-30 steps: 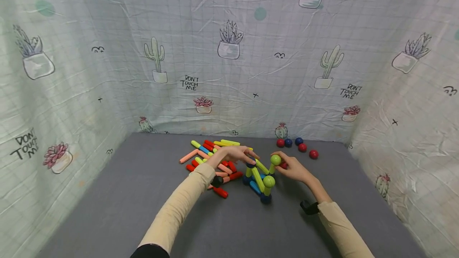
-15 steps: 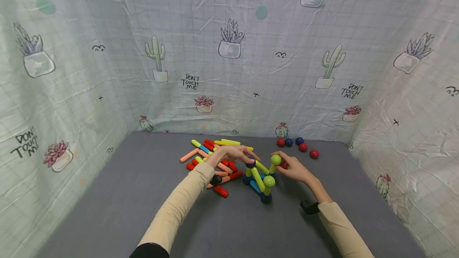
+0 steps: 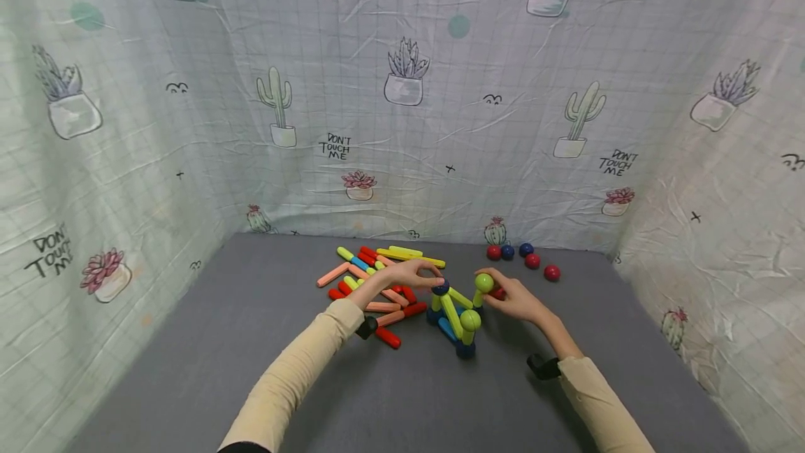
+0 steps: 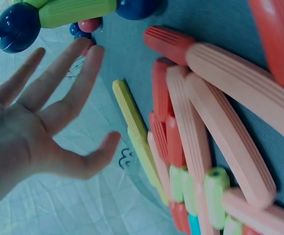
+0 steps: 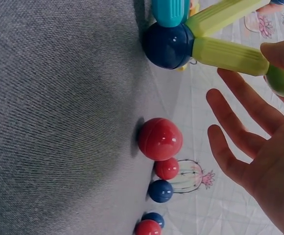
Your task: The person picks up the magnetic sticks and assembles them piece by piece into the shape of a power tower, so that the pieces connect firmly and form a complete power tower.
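A small frame of yellow-green rods (image 3: 451,317), blue rods (image 3: 447,329) and balls stands right of centre in the head view. My left hand (image 3: 402,275) is at its raised dark blue ball (image 3: 441,286). In the left wrist view its fingers (image 4: 76,100) are spread and hold nothing, with a dark blue ball (image 4: 17,28) just beyond them. My right hand (image 3: 518,299) pinches a green ball (image 5: 280,81) between thumb and index finger, atop an upright yellow-green rod (image 5: 230,56). The other right fingers stay loose. A second green ball (image 3: 470,320) tops the near corner.
Several loose pink rods (image 4: 230,139), red rods (image 3: 388,338) and yellow rods (image 3: 405,251) lie left of the frame. Red balls (image 3: 552,272) and dark blue balls (image 3: 525,249) sit at the back right of the grey table (image 3: 220,348). A printed cloth (image 3: 440,131) hangs behind.
My left hand has drawn back slightly left from over the raised dark blue ball, and its forearm has shifted left. My right hand keeps its pinch on the green ball.
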Motion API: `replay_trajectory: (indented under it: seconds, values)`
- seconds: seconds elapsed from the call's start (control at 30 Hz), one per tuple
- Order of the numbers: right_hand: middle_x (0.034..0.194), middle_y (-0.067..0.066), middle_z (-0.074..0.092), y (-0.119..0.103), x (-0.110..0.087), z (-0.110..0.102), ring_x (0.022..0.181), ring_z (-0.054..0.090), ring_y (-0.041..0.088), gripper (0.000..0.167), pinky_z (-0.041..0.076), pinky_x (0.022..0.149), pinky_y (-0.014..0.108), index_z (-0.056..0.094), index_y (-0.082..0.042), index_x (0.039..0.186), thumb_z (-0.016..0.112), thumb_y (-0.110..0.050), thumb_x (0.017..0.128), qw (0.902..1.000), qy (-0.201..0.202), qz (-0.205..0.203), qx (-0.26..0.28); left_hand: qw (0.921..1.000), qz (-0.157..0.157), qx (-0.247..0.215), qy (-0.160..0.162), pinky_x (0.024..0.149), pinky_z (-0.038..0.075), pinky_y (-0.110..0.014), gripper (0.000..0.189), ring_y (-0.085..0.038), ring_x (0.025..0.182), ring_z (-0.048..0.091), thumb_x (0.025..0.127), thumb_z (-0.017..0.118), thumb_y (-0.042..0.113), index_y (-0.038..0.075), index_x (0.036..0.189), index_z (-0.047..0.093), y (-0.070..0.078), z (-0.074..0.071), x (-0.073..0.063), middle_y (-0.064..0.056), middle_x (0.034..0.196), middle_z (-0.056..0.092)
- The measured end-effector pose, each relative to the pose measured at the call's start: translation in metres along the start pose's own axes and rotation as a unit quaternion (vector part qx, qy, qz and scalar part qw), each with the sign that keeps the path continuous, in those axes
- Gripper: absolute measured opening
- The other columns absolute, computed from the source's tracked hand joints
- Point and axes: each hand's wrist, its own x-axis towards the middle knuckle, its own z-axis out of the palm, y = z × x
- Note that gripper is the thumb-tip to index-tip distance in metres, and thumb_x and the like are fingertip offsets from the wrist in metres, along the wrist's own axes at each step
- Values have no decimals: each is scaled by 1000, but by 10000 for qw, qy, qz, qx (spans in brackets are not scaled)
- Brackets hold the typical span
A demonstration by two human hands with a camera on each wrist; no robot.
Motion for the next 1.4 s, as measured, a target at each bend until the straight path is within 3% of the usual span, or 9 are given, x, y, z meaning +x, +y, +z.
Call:
replay_trajectory:
  seconds: [0.2,0.5,0.8,0.9,1.0,1.07,1.2,1.3,1.4]
  values:
    - [96,9,63,5,-4,1,79,60,15,45,49,69,36,42,-9,124,61,-15,84,9998,-74,82,194,9993,-203,-167,277,87,45,-46,42,-35,98,60,91,49,27,0,124,48,0,9,-5,-22,106,62]
    - [94,8,65,3,-21,8,82,60,20,33,50,72,38,55,-6,112,63,-20,82,9996,-48,209,192,9884,-231,-1325,700,93,40,-47,47,-35,106,56,92,48,23,-1,131,38,-8,13,14,-22,119,54]
    - [92,4,65,-17,-31,16,81,59,9,26,50,72,36,61,-9,102,63,-26,83,9967,-534,26,605,9913,-161,-1246,394,97,35,-50,42,-35,114,50,96,37,25,-2,129,40,4,19,22,-22,128,47]
    - [91,3,66,-21,-33,15,81,60,11,24,50,71,36,61,-11,100,64,-26,82,9959,-662,-73,604,9924,-326,-1117,396,95,37,-49,43,-33,114,51,97,35,29,2,131,38,-5,20,32,-17,129,48]
    - [91,3,66,-23,-34,15,82,61,17,25,49,72,38,61,-11,100,65,-27,81,9960,-713,-217,493,9905,114,-767,1132,88,44,-39,42,-25,105,58,96,36,33,6,128,44,-40,11,50,-11,122,57]
    - [91,3,66,-23,-34,15,83,61,19,25,49,72,37,60,-12,101,65,-27,81,9958,-748,-288,431,9765,769,-116,2010,75,48,-29,41,-15,87,63,95,36,39,11,119,53,-87,-1,75,-5,108,64]
    - [92,3,66,-22,-35,15,82,61,18,25,49,72,37,60,-13,101,64,-27,81,9958,-762,-349,373,9257,320,1662,3383,67,47,-32,31,-18,80,61,93,43,32,13,112,58,-129,-23,91,-5,100,65]
    - [91,3,66,-20,-37,15,82,61,22,24,49,71,39,59,-12,102,64,-24,82,9958,-746,-388,357,8952,-638,2872,3348,86,41,-48,33,-32,106,52,93,46,19,10,125,49,-90,-24,54,-12,119,56]
    - [92,2,66,-19,-39,13,83,61,22,26,49,71,39,60,-11,104,64,-21,82,9961,-710,-425,303,8711,-768,3701,3135,95,33,-51,41,-31,123,37,95,42,24,10,133,39,-80,-24,45,-9,135,43]
